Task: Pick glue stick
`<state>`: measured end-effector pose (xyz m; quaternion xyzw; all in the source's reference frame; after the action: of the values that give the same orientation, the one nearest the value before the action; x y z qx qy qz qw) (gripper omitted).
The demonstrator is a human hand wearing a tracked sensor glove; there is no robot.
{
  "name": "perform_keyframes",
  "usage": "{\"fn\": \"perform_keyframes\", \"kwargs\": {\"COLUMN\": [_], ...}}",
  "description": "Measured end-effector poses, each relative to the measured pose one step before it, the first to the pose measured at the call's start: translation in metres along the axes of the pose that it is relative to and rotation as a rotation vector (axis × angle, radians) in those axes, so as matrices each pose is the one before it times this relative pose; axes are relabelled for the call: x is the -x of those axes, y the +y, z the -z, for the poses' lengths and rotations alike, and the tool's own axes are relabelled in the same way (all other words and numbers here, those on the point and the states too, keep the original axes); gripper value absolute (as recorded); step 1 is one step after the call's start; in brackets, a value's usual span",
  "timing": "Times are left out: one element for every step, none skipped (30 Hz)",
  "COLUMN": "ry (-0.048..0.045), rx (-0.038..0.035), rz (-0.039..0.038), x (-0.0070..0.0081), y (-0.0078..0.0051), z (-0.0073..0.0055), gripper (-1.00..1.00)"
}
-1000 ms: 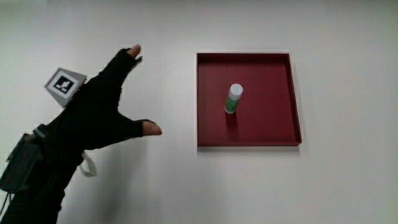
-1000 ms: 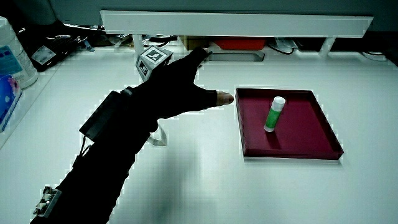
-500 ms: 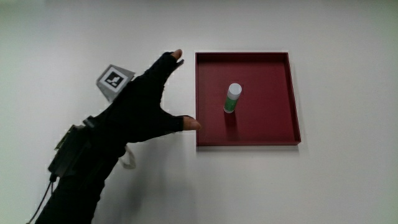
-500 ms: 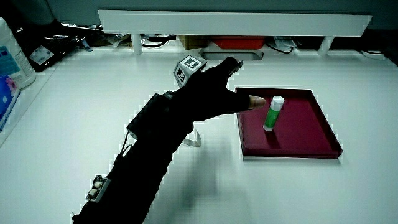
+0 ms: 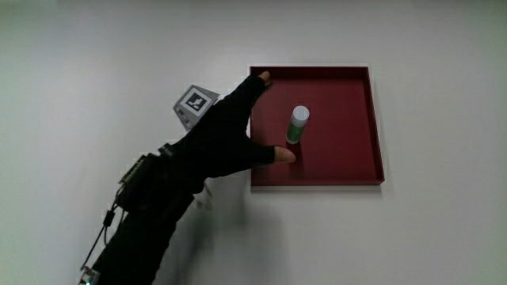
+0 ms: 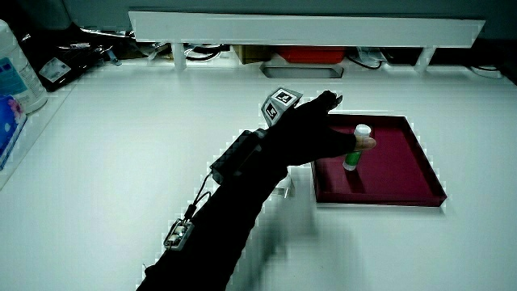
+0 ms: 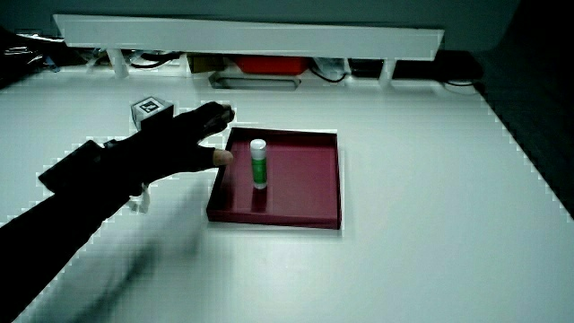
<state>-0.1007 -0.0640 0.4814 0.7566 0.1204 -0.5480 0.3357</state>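
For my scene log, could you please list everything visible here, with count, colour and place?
glue stick: one, green with a white cap, upright in the tray.
tray: one, dark red, on the table.
table: one, white, under everything.
partition: one, white, low, at the table's edge farthest from the person, clutter under it.
containers: a few, pale and blue, at the table's edge in a side view.
cube: one, white with a black pattern, on the hand's back.
hand: one, black glove, fingers spread, over the tray's rim beside the glue stick, not yet grasping it.
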Motion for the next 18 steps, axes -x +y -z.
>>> {"fn": "perform_keyframes", "kwargs": {"ry": [0.00804,-0.02184,0.03178,-0.01876,0.01863,0.01845,0.00327,-0.00040,-0.00892,-0.00066,-0.00157,-0.01288,0.00907,0.00052,-0.00928,0.00566,0.00439,0.00208], "rx": [-0.00455,0.00631,-0.00995,0.00679,-0.00424,-0.00131,-0.00496,-0.00542,0.00085,0.00175,-0.00471,0.00489,-0.00377,0.00180,0.00179,-0.00035,-0.00262,-0.00870], "rz": [0.00700,0.00598,-0.02228,0.00372,0.01607,-0.00410,-0.00134,-0.00645,0.00469,0.00482,-0.00843,-0.00348,-0.00808,-0.00235,0.01149,0.00346,0.00231,-0.00557], "x": [0.00295,-0.00035,0.00217,-0.00080,0.00309,0.00094,0.00104,0.00103,0.00148,0.00065,0.00141,0.00044,-0.00011,0.00050,0.00006,0.00258,-0.00062,-0.00114], "y": [0.00370,0.00212,0.00257,0.00202,0.00377,0.00190,0.00150,0.00137,0.00206,0.00174,0.00160,0.00161,0.00141,0.00166,0.00152,0.00223,0.00021,-0.00073], "z": [0.00279,0.00362,0.00252,0.00362,0.00258,0.00210,0.00192,0.00161,0.00177,0.00175,0.00196,0.00228,0.00197,0.00197,0.00196,0.00154,0.00095,0.00028], "gripper": [0.00,0.00,0.00,0.00,0.00,0.00,0.00,0.00,0.00,0.00,0.00,0.00,0.00,0.00,0.00,0.00,0.00,0.00]}}
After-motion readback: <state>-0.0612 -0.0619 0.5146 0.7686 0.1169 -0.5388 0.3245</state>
